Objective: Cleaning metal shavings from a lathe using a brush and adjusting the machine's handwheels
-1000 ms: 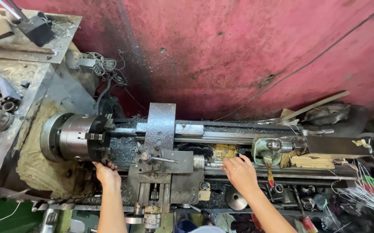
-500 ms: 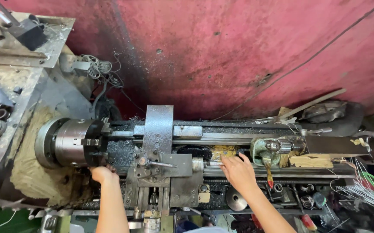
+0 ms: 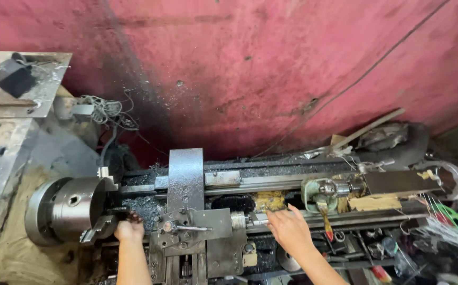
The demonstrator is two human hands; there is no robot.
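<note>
I look down on a grimy metal lathe against a red wall. My left hand rests at the front of the bed just right of the steel chuck, fingers curled over something dark that I cannot make out. My right hand lies flat on the front of the bed, fingers spread, just right of the carriage and its tool post. The tailstock sits farther right on the bed.
A cluttered metal shelf stands at the upper left with tangled wires beside it. Tools, a red-handled screwdriver and cables crowd the right end. Metal chips cover the bed. A wooden stick leans at the back.
The view has moved in closer and shifted right. My left hand has stayed by the chuck and curled its fingers; my right hand has stayed on the bed.
</note>
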